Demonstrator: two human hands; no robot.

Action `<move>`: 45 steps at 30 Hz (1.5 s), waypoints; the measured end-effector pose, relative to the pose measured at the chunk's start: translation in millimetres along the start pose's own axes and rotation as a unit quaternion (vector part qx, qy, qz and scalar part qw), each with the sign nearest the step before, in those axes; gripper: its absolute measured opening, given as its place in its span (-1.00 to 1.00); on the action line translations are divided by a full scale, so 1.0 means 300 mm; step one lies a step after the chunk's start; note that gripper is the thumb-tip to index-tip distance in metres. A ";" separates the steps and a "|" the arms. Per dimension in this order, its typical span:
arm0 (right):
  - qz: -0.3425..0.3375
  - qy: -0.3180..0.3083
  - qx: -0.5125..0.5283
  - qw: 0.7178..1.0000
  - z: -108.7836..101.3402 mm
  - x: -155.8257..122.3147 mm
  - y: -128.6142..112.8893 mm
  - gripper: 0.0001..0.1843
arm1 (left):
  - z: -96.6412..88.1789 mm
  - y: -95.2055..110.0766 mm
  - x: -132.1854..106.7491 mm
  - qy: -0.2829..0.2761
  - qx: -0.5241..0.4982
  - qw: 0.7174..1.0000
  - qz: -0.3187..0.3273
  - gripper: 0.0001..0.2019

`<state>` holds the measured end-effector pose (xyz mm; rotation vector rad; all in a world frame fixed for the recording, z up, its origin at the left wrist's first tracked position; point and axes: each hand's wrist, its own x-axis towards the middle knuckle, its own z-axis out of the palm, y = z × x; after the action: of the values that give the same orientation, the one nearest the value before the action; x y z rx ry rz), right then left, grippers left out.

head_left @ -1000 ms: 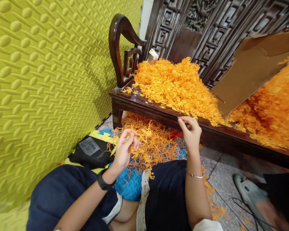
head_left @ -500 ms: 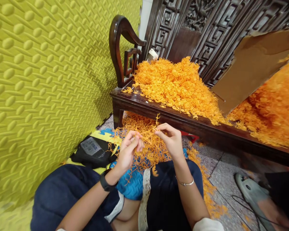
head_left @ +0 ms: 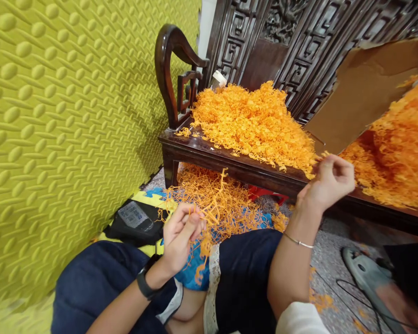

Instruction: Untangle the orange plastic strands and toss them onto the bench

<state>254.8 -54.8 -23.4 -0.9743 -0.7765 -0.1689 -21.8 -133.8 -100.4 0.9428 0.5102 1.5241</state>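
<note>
My left hand (head_left: pixel 181 234) is closed in a pinch on a branching orange plastic sprue (head_left: pixel 212 215), held above my lap. Off to the right, my right hand (head_left: pixel 329 181) is raised at the bench's front edge, fingers curled together. A small orange plastic piece (head_left: pixel 325 153) shows at its fingertips, in front of the pile. The orange pile (head_left: pixel 251 120) is made of many small leggy plastic pieces heaped on the dark wooden bench (head_left: pixel 202 149). Below the bench, a tangle of thin orange sprues (head_left: pixel 195 178) spreads beyond my left hand.
Torn cardboard (head_left: pixel 355 93) leans between the pile and a second orange heap (head_left: pixel 404 148). A black bag (head_left: pixel 135 222) lies by the yellow padded wall (head_left: pixel 73 116). Another person's foot in a grey-green sandal (head_left: pixel 364 273) and a black cable are at lower right.
My right hand has moved from beside the left hand out to the right, to the bench's edge, with a small orange piece. The left hand keeps the sprue, slightly lower.
</note>
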 end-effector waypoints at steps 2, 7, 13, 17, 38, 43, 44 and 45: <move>-0.004 -0.106 -0.055 0.993 0.025 0.072 0.060 -0.76 | -0.002 0.004 0.018 0.004 0.004 1.000 0.012 -0.80; -0.007 -0.296 -0.188 0.936 0.180 0.126 0.194 -0.83 | -0.002 0.003 0.062 0.013 -0.010 1.000 0.018 -0.82; -0.060 -0.315 -0.245 0.915 0.275 0.101 0.252 -0.86 | -0.021 0.010 0.093 0.015 -0.029 0.999 0.019 -0.83; -0.080 -0.309 -0.233 0.918 0.239 0.030 0.187 -0.82 | -0.033 0.004 0.115 0.017 -0.034 0.999 0.017 -0.84; -0.037 -0.636 0.027 0.770 0.093 -0.517 -0.172 -0.78 | -0.054 -0.014 0.146 0.077 -0.139 0.987 -0.036 -0.90; -0.018 -0.740 0.059 0.670 0.073 -0.530 -0.228 -0.68 | -0.168 0.106 0.193 0.182 -0.163 0.968 0.056 -0.82; -0.013 -0.747 0.065 0.661 0.070 -0.536 -0.237 -0.70 | -0.190 0.134 0.199 0.198 -0.160 0.964 0.084 -0.80; -0.003 -0.745 0.072 0.663 0.069 -0.542 -0.243 -0.73 | -0.205 0.157 0.203 0.208 -0.153 0.961 0.100 -0.81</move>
<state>93.0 -113.1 -74.6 -0.8012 -2.2587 0.8266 -96.7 -72.4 -82.9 0.4412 0.4644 1.9348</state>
